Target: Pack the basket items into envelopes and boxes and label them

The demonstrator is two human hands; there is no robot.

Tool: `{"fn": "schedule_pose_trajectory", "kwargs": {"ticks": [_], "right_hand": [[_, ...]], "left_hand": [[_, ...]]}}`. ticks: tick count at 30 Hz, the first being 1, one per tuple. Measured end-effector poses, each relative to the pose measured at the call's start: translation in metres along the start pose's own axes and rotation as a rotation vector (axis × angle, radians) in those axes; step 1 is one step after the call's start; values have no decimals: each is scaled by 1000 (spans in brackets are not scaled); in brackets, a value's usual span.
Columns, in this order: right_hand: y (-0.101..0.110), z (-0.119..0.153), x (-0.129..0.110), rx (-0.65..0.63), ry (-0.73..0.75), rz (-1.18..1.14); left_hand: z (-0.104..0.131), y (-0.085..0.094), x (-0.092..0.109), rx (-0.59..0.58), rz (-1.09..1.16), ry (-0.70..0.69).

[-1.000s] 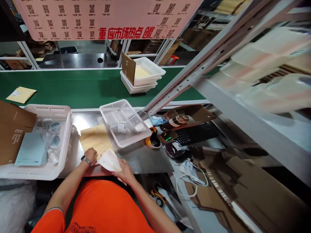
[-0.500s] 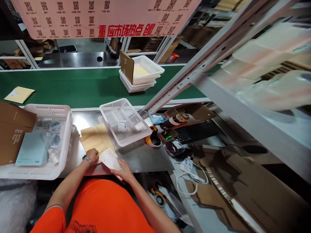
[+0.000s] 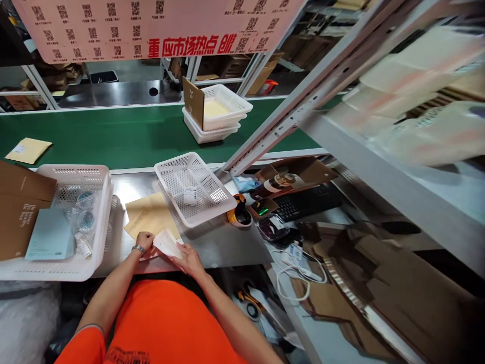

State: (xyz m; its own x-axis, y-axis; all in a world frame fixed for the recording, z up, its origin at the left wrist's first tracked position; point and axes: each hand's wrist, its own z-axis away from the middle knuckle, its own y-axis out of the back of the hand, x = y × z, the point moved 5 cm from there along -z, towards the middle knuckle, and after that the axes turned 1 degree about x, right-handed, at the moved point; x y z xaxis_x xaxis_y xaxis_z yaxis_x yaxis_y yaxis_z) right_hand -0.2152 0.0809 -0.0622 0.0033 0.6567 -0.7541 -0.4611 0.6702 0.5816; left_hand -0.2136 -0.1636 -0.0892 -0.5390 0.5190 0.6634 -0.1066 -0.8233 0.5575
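Observation:
My right hand [image 3: 191,259] is closed on a folded white paper [image 3: 167,243], low over the front edge of the metal bench. Just left of it, my left hand [image 3: 145,241], with a watch on the wrist, has its fingers curled. What they pinch, if anything, is hidden. A pinkish sheet [image 3: 150,254] shows below the left hand. Flat on the bench beyond both hands lies a yellow-brown padded envelope [image 3: 147,212], its near edge partly covered by the hands and paper. Behind the right hand sits a white perforated basket [image 3: 174,188] with a small labelled packet [image 3: 190,195] inside.
At left, a white basket [image 3: 81,273] holds a pale blue box [image 3: 51,235], bubble-wrapped items and cardboard. A green conveyor [image 3: 125,136] behind carries stacked baskets [image 3: 223,124] and an envelope [image 3: 28,150]. To the right are a tape dispenser [image 3: 240,215], keyboard [image 3: 306,202], cables and a slanting metal post [image 3: 273,126].
The white paper and my right hand have shifted slightly left and up. My left hand stays almost in place, and more of the pinkish sheet shows beneath it. The view has moved slightly.

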Motion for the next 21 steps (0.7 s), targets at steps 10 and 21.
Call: {"fn": "schedule_pose_trajectory", "kwargs": {"ticks": [10, 21], "right_hand": [[10, 0, -35, -128, 143, 344], [11, -1, -47, -22, 71, 349]], "left_hand": [[20, 20, 29, 8, -240, -237], [58, -3, 57, -58, -585, -327]]}}
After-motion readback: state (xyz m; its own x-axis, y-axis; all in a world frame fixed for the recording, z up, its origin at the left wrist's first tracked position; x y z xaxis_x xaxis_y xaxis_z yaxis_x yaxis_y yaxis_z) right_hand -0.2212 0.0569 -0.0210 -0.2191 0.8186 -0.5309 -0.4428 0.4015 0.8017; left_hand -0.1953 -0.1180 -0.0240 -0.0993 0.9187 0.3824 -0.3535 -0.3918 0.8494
